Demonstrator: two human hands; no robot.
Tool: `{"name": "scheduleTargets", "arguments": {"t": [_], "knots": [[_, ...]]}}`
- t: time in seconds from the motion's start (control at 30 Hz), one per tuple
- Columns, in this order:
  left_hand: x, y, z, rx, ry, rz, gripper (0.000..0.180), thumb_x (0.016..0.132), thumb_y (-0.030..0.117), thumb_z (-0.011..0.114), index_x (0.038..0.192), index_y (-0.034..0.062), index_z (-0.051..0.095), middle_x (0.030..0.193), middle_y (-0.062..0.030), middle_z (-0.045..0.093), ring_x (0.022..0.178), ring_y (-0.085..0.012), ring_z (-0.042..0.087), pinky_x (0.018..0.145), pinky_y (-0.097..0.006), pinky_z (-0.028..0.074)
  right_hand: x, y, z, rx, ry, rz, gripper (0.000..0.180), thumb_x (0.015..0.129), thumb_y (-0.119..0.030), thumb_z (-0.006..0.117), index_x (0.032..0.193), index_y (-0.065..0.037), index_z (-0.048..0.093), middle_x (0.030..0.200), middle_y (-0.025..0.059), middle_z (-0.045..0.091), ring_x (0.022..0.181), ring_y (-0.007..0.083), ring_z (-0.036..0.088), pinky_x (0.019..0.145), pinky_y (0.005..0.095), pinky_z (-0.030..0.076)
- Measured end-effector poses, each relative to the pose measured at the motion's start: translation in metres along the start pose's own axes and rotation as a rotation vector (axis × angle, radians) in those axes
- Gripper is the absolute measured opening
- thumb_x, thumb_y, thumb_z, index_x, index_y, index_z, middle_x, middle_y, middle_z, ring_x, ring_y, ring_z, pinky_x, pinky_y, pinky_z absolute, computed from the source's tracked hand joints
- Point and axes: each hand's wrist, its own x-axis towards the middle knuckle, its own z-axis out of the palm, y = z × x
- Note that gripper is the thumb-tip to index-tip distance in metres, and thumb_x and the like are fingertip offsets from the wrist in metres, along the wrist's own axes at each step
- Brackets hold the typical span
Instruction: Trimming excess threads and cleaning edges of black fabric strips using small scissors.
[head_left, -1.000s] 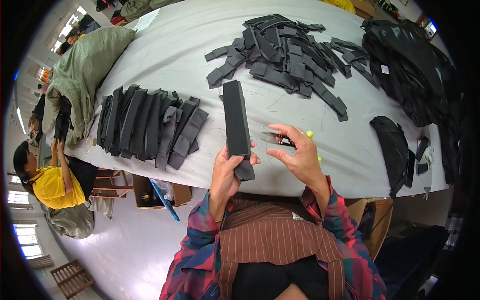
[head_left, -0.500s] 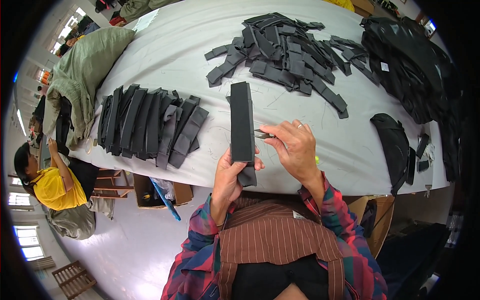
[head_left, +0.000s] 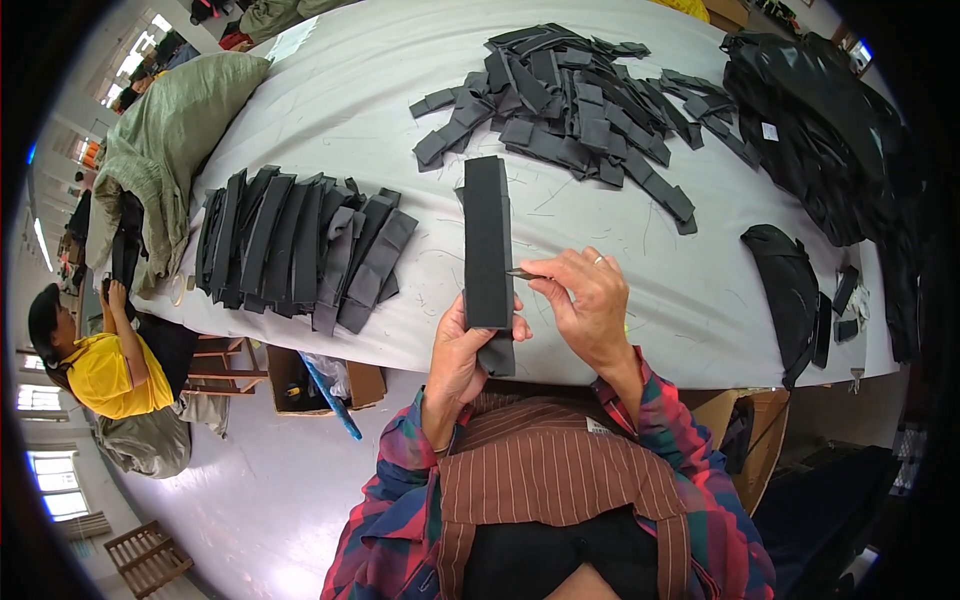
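Note:
My left hand (head_left: pixel 463 345) is closed around the lower end of a black fabric strap piece (head_left: pixel 487 245), which stands lengthwise over the table. A folded tail of the same cloth hangs below the thumb. My right hand (head_left: pixel 588 300) pinches a small pair of thread snips (head_left: pixel 520 273), their tip at the strap's right edge. Most of the snips is hidden inside the fingers. To the left lies a row of similar black strap pieces (head_left: pixel 290 245), set side by side. Beyond my hands is a loose heap of black strap pieces (head_left: pixel 570 105).
Black bags (head_left: pixel 810 130) are heaped at the right, with a smaller black pouch (head_left: pixel 780 300) nearer. A grey-green sack (head_left: pixel 175 130) rests at the left edge. Cut threads litter the white table (head_left: pixel 420 60). A cardboard box (head_left: pixel 365 385) and a person in yellow (head_left: pixel 110 375) are left, beyond the edge.
The strap piece has shifted slightly right and up in my left hand. My right hand has moved a little, bringing the snips' tip against the strap's edge.

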Motion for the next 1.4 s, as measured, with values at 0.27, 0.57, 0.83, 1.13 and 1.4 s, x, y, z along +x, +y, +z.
{"name": "scheduleTargets", "arguments": {"t": [0.27,0.57,0.83,1.13,1.4], "knots": [[0.001,-0.006,0.000,0.209,0.046,0.050,0.021,0.090,0.004,0.054,0.109,0.0004,0.049,0.098,-0.0108,0.058,0.077,-0.0169,0.061,0.074,-0.030,0.050,0.006,-0.011,-0.002,0.170,-0.048,0.138,0.015,0.077,-0.017,0.069,0.091,-0.012,0.068,0.072,0.0002,0.061,0.065,0.0206,0.055,0.062,0.0330,0.039],[-0.001,-0.011,-0.006,0.364,0.021,0.107,0.026,0.089,0.003,0.056,0.114,-0.0010,0.048,0.089,-0.0069,0.060,0.074,-0.0132,0.062,0.066,-0.026,0.051,0.004,-0.011,0.006,0.090,-0.131,0.060,0.014,0.077,-0.019,0.068,0.089,-0.010,0.067,0.073,0.0026,0.062,0.066,0.0226,0.057,0.061,0.0338,0.041],[-0.002,-0.009,-0.009,0.354,0.018,0.047,0.032,0.085,0.000,0.057,0.116,-0.0020,0.049,0.088,-0.0076,0.062,0.073,-0.0147,0.064,0.066,-0.027,0.053,0.002,-0.011,0.011,0.132,-0.130,0.020,0.012,0.076,-0.017,0.069,0.086,-0.010,0.068,0.074,0.0013,0.064,0.065,0.0218,0.056,0.061,0.0337,0.040],[-0.003,-0.008,-0.012,0.381,0.020,0.016,0.033,0.083,0.001,0.061,0.114,-0.0018,0.051,0.088,-0.0067,0.061,0.074,-0.0139,0.064,0.067,-0.026,0.054,0.002,-0.013,0.009,0.144,-0.201,0.040,0.012,0.074,-0.009,0.069,0.086,-0.007,0.069,0.076,0.0042,0.065,0.067,0.0221,0.057,0.064,0.0314,0.041],[-0.010,-0.007,-0.008,0.319,0.031,-0.041,0.027,0.082,0.001,0.064,0.107,-0.0020,0.053,0.081,-0.0068,0.062,0.073,-0.0149,0.064,0.067,-0.028,0.053,0.002,0.009,0.024,0.057,0.001,0.125,0.013,0.077,-0.016,0.069,0.088,-0.010,0.066,0.073,0.0029,0.062,0.065,0.0217,0.056,0.060,0.0338,0.042]]}}
